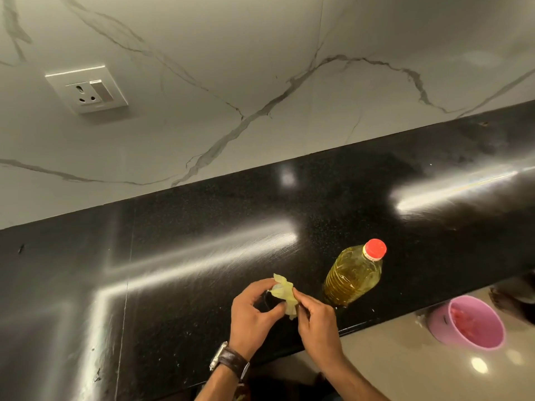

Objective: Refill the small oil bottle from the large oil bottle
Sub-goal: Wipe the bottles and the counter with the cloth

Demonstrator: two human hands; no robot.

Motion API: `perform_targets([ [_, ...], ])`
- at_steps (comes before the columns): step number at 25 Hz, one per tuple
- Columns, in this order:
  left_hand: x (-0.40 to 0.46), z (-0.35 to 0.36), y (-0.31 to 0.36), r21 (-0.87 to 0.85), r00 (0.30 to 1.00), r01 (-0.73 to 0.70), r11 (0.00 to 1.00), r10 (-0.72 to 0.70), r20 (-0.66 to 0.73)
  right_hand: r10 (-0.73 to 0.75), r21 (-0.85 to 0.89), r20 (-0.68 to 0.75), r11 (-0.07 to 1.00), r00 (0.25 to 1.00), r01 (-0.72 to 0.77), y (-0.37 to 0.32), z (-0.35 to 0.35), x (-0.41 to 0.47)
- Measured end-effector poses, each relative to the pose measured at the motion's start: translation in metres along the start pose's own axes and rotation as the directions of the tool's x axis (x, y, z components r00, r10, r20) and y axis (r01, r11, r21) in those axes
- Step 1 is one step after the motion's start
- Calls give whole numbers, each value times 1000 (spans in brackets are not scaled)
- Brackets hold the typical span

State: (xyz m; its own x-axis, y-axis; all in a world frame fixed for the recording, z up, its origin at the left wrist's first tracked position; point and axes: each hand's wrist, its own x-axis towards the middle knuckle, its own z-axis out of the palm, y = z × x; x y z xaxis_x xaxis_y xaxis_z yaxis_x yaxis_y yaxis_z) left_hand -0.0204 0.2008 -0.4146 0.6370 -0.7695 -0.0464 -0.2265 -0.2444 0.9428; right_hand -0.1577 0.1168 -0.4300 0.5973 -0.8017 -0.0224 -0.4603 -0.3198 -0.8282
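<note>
Right of centre on the black counter (202,256), the large oil bottle (351,277) stands capped in red, golden oil filling most of it. Lower right, a pink bucket (466,322) holds something reddish. Both hands work one crumpled yellowish wrapper (285,293): left hand (253,312) and right hand (317,319), each grip pinched on it. Small bottle's location: cannot tell.

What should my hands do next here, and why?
Probably finish with the yellowish scrap that both the left hand and right hand pinch, then unscrew the red cap. The large bottle stands capped beside your right hand; no small bottle is clearly visible.
</note>
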Motion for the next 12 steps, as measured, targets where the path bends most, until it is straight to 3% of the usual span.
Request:
perform_targets([
  [3,-1,-6,-2,47,999,37,998,-37,7,-40,-203,90,977,995,58,6,2,-2],
  [8,-4,-10,0,47,996,89,995,-89,-6,116,-502,239,865,964,20,8,-4,-3],
  [10,-2,-11,0,78,998,59,995,-58,-10,119,-422,176,906,977,-34,6,-13,-6],
  [12,0,-12,0,115,999,44,992,-43,-8,84,-185,6,979,996,-82,3,-22,-7],
])
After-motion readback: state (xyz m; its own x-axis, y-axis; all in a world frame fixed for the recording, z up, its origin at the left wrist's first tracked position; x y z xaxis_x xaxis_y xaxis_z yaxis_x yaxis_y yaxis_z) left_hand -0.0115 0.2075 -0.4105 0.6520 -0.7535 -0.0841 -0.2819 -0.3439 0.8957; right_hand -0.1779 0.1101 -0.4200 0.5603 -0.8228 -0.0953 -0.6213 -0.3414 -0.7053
